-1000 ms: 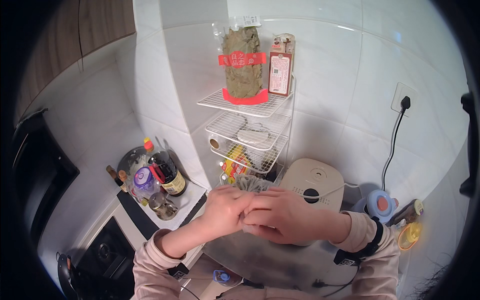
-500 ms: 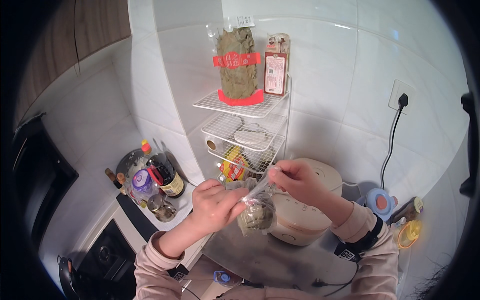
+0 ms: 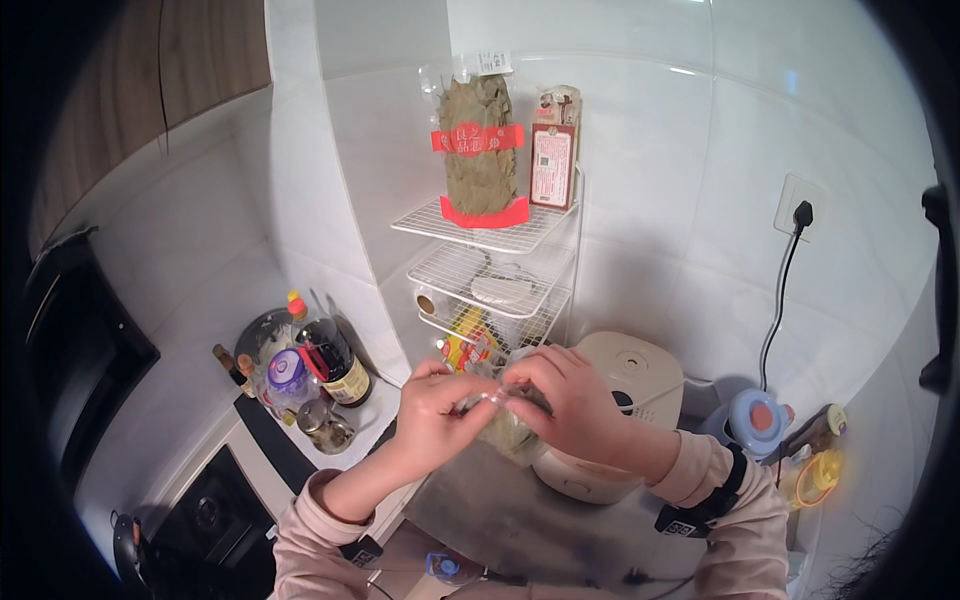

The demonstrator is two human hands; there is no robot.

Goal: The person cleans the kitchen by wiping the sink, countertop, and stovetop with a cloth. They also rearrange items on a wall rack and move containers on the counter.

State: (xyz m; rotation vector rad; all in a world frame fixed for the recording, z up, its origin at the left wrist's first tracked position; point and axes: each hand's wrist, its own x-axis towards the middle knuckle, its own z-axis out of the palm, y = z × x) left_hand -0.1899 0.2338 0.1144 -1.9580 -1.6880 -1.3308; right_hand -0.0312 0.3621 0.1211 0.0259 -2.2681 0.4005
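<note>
Now we have both hands raised together in front of us, near the middle of the scene, working at a small clear bag (image 3: 505, 425) with something dark greenish inside. Our left hand (image 3: 432, 410) pinches the bag's top edge from the left, fingers curled narrow around it. Our right hand (image 3: 570, 400) grips the same top edge from the right, fingers bent over it, so the two hands nearly touch. The bag hangs just below our fingers, over the grey bench (image 3: 500, 515) and in front of the left side of a cream rice cooker (image 3: 610, 420); what it holds we cannot tell.

Behind our hands, further away, stands a white wire rack (image 3: 485, 265) with three tiers against the tiled wall. On its top tier sit a tall bag of dried leaves (image 3: 478, 150) with a red band and, just right of it, a narrow carton (image 3: 553, 150). To the left, a tray (image 3: 340, 440) carries a dark sauce bottle (image 3: 335, 360), a jar with a purple lid (image 3: 285, 375) and some smaller bottles, packed close together. On the right, a black cord (image 3: 778, 300) runs down from a wall socket (image 3: 800, 210), and a blue and white kettle (image 3: 755, 420) stands near the cooker.
</note>
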